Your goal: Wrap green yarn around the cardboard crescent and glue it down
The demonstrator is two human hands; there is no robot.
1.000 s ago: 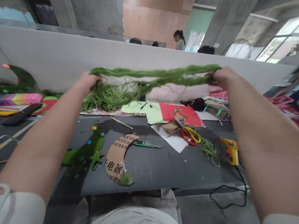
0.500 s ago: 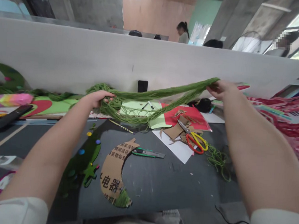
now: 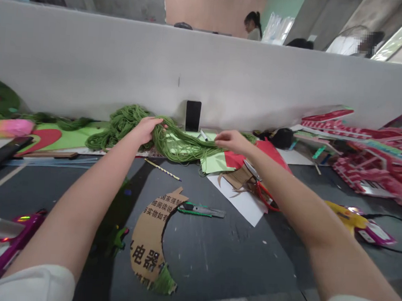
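The yarn [image 3: 174, 141], held stretched in the air between both hands a second ago, has been brought down and is now lying on the papers at the back of the table [image 3: 215, 248], against the white partition [image 3: 90, 60]. The left hand [image 3: 146, 129] is being closed over the thick part of the bundle, fingers curled into the strands. The right hand [image 3: 232, 141] is being kept at the thin end of the strands, fingertips drawn together as if pinching them, though the actual contact is hidden behind the hand.

As for progress, the yarn appears to have been drawn out into a long hank and laid down; a larger tangled heap is remaining to the left of the left hand, so the sorting seems only partly done. The cardboard crescent [image 3: 150, 238] near the table's front edge is carrying just a small tuft of green at its lower tip, the rest being left bare.

No real containers are being used: everything is lying loose on the table. A cutter [image 3: 200, 210] is resting beside the crescent, scissors [image 3: 265, 194] are partly hidden under the right forearm, and a phone [image 3: 193, 115] is standing upright against the partition just behind the yarn. Red paper cut-outs [image 3: 360, 143] are piled at the right.
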